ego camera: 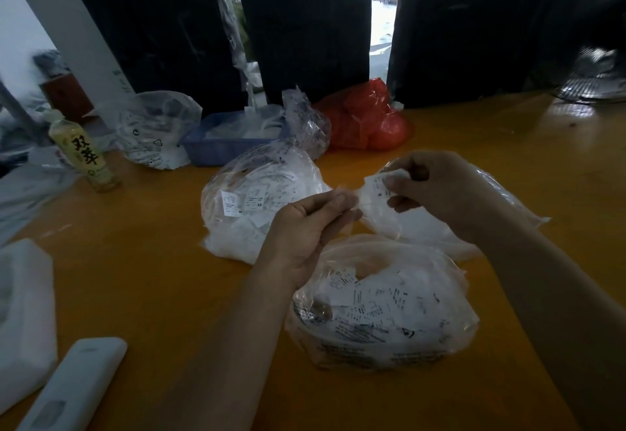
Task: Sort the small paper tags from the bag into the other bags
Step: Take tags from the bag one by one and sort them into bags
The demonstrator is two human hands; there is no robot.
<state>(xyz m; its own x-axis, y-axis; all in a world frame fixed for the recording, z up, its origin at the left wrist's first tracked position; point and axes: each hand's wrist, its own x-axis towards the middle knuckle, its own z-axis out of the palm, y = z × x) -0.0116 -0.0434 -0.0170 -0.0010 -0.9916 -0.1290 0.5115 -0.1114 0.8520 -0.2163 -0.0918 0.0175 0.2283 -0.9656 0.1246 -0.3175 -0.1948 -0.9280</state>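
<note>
Between both hands' pinching fingers (342, 202), paper tag (374, 190).

On my orange-yellow table (508, 166) I see clear bags (382, 308) of white tags (376, 190) printed black, a red bag (369, 119), a blue tray (216, 149), a yellow bottle (83, 156) with black characters, and a white remote (72, 386).

clear bags w/ tags (379, 308): 5 | red bag (369, 119): 1 | bottle (83, 156): 1 | blue tray (216, 151): 1 | hands (305, 227): 2
</note>
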